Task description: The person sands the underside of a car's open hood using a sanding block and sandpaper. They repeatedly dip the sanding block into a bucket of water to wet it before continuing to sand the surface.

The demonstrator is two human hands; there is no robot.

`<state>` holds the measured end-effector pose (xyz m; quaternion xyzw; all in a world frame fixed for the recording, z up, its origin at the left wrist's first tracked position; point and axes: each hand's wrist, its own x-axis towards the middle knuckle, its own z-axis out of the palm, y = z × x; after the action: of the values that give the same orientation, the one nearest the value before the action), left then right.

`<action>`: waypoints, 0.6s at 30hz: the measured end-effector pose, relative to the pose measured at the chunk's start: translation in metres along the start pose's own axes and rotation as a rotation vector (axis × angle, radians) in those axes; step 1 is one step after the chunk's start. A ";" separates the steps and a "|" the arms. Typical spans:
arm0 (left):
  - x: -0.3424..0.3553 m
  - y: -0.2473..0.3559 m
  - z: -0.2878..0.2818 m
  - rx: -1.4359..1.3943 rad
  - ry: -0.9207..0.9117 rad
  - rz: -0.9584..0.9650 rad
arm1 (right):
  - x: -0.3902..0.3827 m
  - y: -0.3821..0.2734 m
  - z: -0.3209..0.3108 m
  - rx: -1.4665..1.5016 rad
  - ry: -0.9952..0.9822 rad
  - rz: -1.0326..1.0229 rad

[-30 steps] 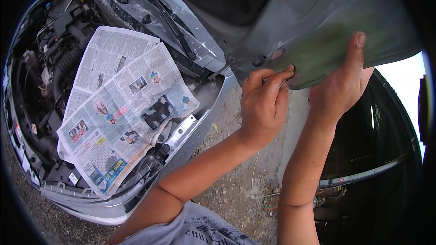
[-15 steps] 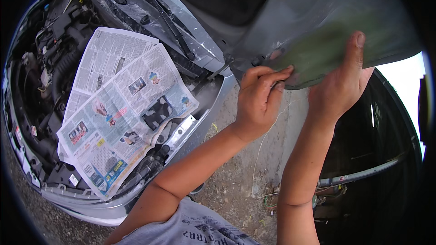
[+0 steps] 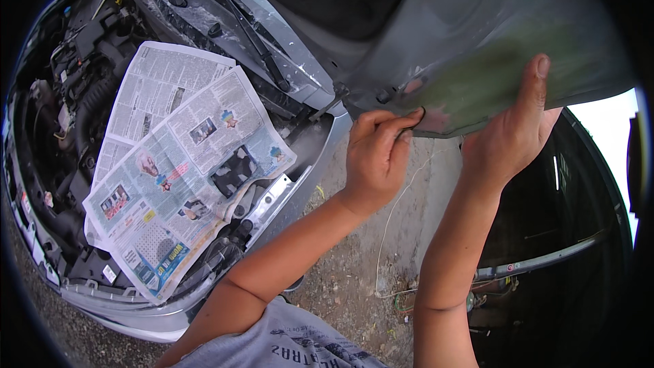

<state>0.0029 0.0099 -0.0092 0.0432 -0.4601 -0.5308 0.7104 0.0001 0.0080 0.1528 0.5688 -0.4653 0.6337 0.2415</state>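
A raised grey car hood (image 3: pixel 477 41) fills the upper right, with a dull green patch (image 3: pixel 477 85) and pinkish spots along its lower edge. My left hand (image 3: pixel 376 157) is closed in a pinch at the patch's left end, fingertips against the surface. A thin dark edge shows by the fingertips, but I cannot make out what is between them. Farther right, my right hand (image 3: pixel 507 136) grips the hood's lower edge. Its thumb lies up along the near face, and its other fingers are mostly hidden behind the edge.
Newspaper sheets (image 3: pixel 184 177) cover part of the open engine bay (image 3: pixel 75 109) at left. A wiper arm (image 3: pixel 255 41) lies near the windshield base. Below my hands is rough ground with a thin pale cord (image 3: pixel 383 245). A dark vehicle (image 3: pixel 558 211) stands at right.
My left hand has slid slightly left and down along the hood edge, uncovering more of the pinkish spot. My right hand keeps its hold, nearly unmoved.
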 end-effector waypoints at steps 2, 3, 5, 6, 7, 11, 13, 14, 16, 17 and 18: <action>0.008 0.018 0.004 -0.001 -0.024 -0.024 | -0.002 0.002 -0.004 -0.022 -0.001 0.023; 0.007 0.016 0.005 0.012 -0.010 -0.015 | -0.002 0.002 -0.007 -0.036 0.000 0.034; 0.010 0.014 0.005 0.042 0.022 0.020 | -0.001 0.000 -0.004 -0.031 -0.001 0.036; 0.006 0.011 0.003 0.083 0.018 0.000 | -0.002 0.000 -0.002 -0.018 -0.004 0.033; 0.001 0.010 -0.001 0.117 0.013 -0.024 | -0.003 0.000 -0.002 -0.014 -0.008 0.029; 0.011 0.032 0.005 0.158 0.009 -0.022 | -0.003 -0.001 -0.005 -0.006 -0.001 0.066; 0.011 0.029 0.004 0.170 0.016 -0.028 | -0.002 -0.003 -0.010 0.049 0.008 0.141; 0.011 0.028 0.003 0.179 0.019 -0.028 | -0.003 -0.003 -0.009 0.046 -0.003 0.125; 0.007 0.025 0.002 0.190 0.028 -0.023 | -0.003 -0.004 -0.006 0.033 -0.026 0.092; 0.006 0.025 0.001 0.194 0.032 -0.022 | -0.003 -0.003 -0.005 0.023 -0.020 0.079; 0.007 0.028 0.003 0.186 0.031 -0.003 | -0.003 -0.002 -0.005 0.013 -0.013 0.066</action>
<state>0.0206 0.0181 0.0121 0.1178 -0.4963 -0.4862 0.7095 0.0001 0.0140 0.1513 0.5590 -0.4814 0.6404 0.2137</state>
